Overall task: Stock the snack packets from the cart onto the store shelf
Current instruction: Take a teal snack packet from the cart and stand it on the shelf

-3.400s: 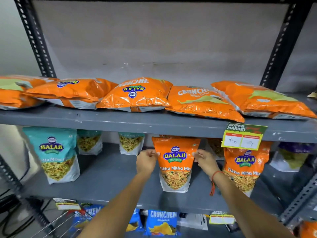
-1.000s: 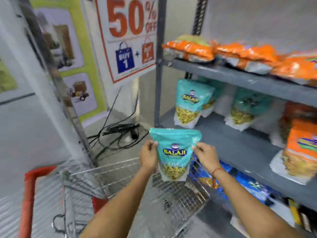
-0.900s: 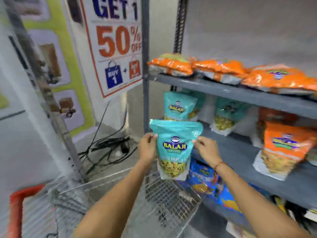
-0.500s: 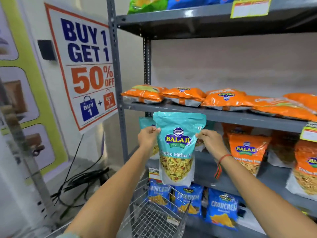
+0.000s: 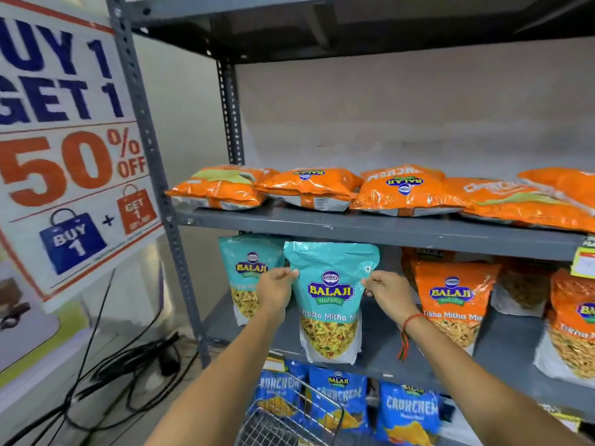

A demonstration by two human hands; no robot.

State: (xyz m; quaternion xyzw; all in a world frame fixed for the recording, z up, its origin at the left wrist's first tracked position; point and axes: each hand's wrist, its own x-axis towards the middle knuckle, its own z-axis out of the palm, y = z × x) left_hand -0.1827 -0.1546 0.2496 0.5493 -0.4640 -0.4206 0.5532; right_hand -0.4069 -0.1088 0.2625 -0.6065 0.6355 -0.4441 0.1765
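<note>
I am looking past the wire cart (image 5: pixel 291 420) at the bottom edge. My left hand (image 5: pixel 275 289) and right hand (image 5: pixel 388 292) are each pinching a side of the teal snack packet (image 5: pixel 331 304), holding it upright at the front of the middle shelf (image 5: pixel 502 346), beside another teal packet (image 5: pixel 248 275). Orange packets (image 5: pixel 450 300) are standing further right.

Bright, even light from overhead; glare streaks the glossy orange foil snack bags (image 5: pixel 309 188). Wide-angle bending bows the grey steel shelf upright (image 5: pixel 151 175), and the edges look soft.
</note>
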